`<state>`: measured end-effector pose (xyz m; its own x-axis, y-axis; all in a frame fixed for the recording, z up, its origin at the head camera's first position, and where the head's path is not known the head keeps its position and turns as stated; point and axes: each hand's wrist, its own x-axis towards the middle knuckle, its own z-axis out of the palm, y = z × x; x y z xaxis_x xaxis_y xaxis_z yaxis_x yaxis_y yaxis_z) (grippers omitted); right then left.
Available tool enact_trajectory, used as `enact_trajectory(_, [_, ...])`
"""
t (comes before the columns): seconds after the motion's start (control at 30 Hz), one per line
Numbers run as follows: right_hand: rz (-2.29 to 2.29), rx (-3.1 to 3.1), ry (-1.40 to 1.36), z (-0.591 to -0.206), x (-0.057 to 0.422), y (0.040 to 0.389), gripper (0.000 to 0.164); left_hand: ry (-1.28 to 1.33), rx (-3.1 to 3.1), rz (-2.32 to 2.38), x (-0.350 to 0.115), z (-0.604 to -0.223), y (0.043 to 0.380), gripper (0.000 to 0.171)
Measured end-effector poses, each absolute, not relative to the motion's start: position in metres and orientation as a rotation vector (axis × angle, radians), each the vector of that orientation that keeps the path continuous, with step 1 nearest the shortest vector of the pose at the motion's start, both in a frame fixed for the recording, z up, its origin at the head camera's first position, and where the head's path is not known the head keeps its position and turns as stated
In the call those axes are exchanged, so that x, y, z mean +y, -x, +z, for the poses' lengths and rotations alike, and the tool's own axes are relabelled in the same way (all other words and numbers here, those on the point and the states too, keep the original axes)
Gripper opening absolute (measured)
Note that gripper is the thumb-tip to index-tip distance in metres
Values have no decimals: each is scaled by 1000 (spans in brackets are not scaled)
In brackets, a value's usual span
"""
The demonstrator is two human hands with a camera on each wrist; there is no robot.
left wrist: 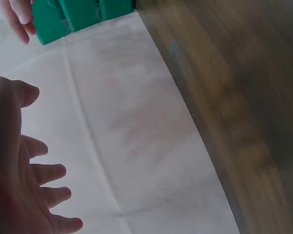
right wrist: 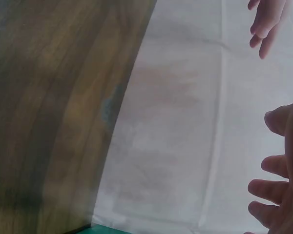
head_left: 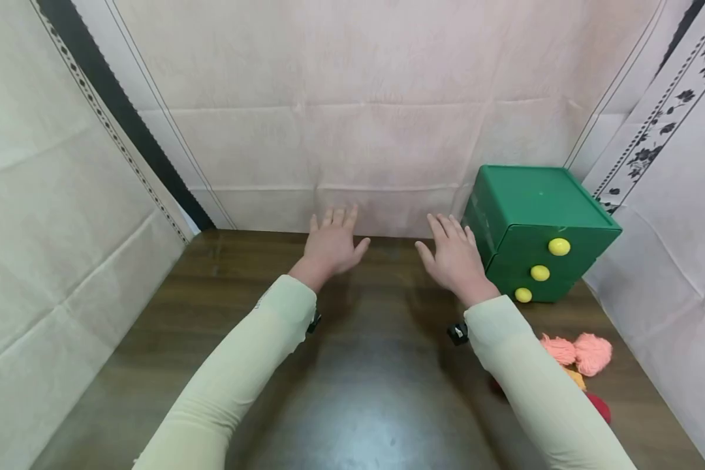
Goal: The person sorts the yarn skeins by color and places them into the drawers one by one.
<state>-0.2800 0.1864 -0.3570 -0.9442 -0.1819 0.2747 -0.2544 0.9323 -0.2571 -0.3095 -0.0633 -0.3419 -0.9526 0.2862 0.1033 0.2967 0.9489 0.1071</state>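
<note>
Both hands reach forward over the far part of the dark wooden table point(head_left: 376, 365), palms down and holding nothing. My left hand point(head_left: 331, 248) has its fingers spread toward the back cloth; in the left wrist view the same hand point(left wrist: 14, 180) shows straight, parted fingers. My right hand point(head_left: 455, 258) is also spread, just left of a green cabinet point(head_left: 552, 196) with three drawers and yellow knobs. In the right wrist view, that hand point(right wrist: 283, 180) appears at the right edge with its fingers apart.
Pink yarn point(head_left: 592, 354) lies on the table in front of the cabinet, beside a yellow-orange piece point(head_left: 576, 378) and a red one point(head_left: 599, 407), partly hidden by the right sleeve point(head_left: 540, 378). White cloth walls point(head_left: 358, 130) enclose the table at the back and both sides.
</note>
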Motion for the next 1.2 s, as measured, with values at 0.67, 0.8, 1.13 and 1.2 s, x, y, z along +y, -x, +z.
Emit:
enact_trajectory(0.67, [377, -2739, -365, -333, 197, 263, 65, 530, -2998, -166, -36, -328, 298, 76])
enact_trajectory(0.8, [392, -2720, -374, -330, 202, 260, 64, 533, -2996, -159, -30, -327, 296, 76])
enact_trajectory(1.13, [394, -2673, -377, -323, 216, 254, 63, 569, -2978, -195, -15, -325, 294, 77])
enact_trajectory(1.2, [387, -2669, -375, -321, 219, 253, 63, 576, -2978, -196, -12, -325, 293, 77])
